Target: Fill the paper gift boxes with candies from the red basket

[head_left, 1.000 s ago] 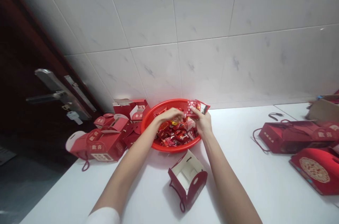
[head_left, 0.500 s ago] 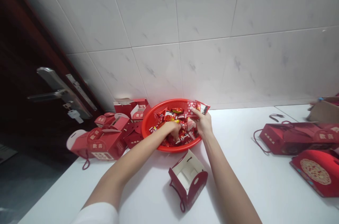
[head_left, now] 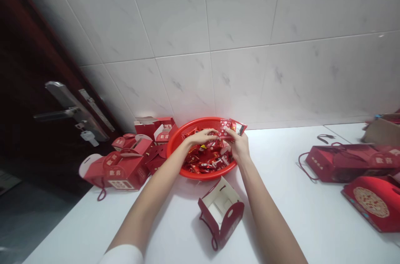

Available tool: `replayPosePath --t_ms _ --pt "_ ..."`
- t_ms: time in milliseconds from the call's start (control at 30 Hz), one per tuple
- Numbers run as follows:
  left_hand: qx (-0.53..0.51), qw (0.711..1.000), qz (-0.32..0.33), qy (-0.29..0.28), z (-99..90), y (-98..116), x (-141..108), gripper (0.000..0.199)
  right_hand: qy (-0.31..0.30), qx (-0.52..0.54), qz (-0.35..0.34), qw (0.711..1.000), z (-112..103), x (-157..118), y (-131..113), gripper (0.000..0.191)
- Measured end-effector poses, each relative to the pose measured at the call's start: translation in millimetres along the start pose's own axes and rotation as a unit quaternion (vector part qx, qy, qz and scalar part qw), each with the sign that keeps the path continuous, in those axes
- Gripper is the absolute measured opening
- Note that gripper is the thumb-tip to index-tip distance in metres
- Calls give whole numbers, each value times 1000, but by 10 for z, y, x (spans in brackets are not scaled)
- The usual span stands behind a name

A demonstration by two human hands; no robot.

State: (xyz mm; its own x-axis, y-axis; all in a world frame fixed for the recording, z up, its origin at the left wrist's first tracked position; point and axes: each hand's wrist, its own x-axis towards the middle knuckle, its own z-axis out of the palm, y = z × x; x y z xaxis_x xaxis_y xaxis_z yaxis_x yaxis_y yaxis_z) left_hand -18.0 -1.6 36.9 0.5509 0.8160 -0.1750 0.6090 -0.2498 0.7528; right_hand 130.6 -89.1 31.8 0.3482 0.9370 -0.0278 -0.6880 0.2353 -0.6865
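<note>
A red plastic basket (head_left: 200, 176) holds a heap of small wrapped candies (head_left: 208, 162), mostly in red. Over its right rim, my right hand (head_left: 240, 145) is closed on candy packets (head_left: 225, 128), one with white dots, thumb pressed on top. My left hand (head_left: 202, 136) is above the candies, palm down, its bent fingertips close to those packets. Whatever lies between its fingers is hidden. In front of the basket stands an open dark red gift box (head_left: 221, 210), its pale inside showing and a cord handle at its left side.
Several red gift boxes (head_left: 125, 168) cluster left of the basket. More boxes (head_left: 339, 162) lie at the right, near a short black cable (head_left: 325, 137) and a brown carton (head_left: 381, 128). Behind the white table (head_left: 281, 197) rises a tiled wall; a dark door (head_left: 40, 89) with keys is at left.
My left hand has risen out of the candy heap and moved up toward my right hand. The right hand keeps its packets in nearly the same spot.
</note>
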Motion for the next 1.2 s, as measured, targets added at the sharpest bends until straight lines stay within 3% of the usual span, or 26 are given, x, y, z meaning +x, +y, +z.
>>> replayPosePath --t_ms 133,267,533,600,700,767,967,1067,1200 --pt "-38 999 4 25 -57 -61 8 43 3 -4 2 1000 -2 6 6 28" --pt "-64 998 -1 -5 -70 -74 -9 45 5 -7 -3 1000 4 -7 -6 28" --pt "98 993 55 43 -92 -27 -34 42 10 -10 2 1000 9 -16 -15 31" --pt "118 990 74 -17 -31 5 -54 38 1 -18 -4 1000 -3 -5 -5 33" --pt "192 967 63 -156 127 59 -72 30 -5 -21 -6 1000 -16 4 3 34" --pt "241 952 36 -184 227 84 -68 31 -4 -19 -5 1000 -15 3 2 33" --pt "356 922 -42 -147 337 80 -5 61 7 -1 8 1000 6 -15 -16 35" --pt "381 916 -51 -117 349 48 0 46 10 0 10 1000 12 -23 -20 34" --pt "353 930 -27 -102 284 28 -37 25 7 -9 6 1000 13 -27 -18 32"
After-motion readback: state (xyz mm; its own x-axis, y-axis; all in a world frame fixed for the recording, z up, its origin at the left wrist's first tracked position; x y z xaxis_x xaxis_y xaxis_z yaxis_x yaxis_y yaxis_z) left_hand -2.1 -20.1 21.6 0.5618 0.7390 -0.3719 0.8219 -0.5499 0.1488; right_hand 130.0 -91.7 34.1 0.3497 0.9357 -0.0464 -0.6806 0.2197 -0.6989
